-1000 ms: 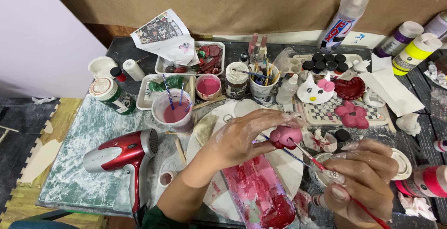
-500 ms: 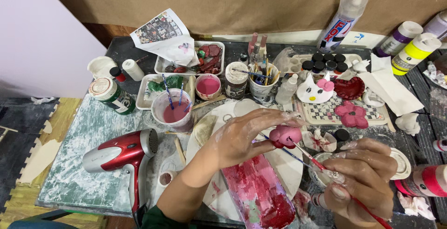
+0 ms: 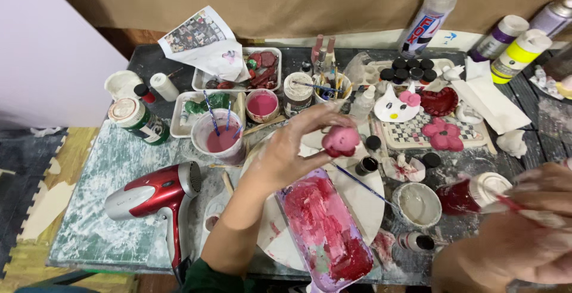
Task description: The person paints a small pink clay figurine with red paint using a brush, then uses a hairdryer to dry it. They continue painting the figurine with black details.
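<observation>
cluttered craft table; left hand lifted pink figurine higher; right hand gripping brush, shifted right.

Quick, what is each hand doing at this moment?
Left hand: closed on the small pink clay piece, held above the table.
Right hand: blurred; fingers closed on a thin red brush.

One red hair dryer lies on the worktop, beside one cup of pink water. Two white trays sit behind it. Six black-capped paint pots cluster together.

Bright even light, blurred fg.
</observation>
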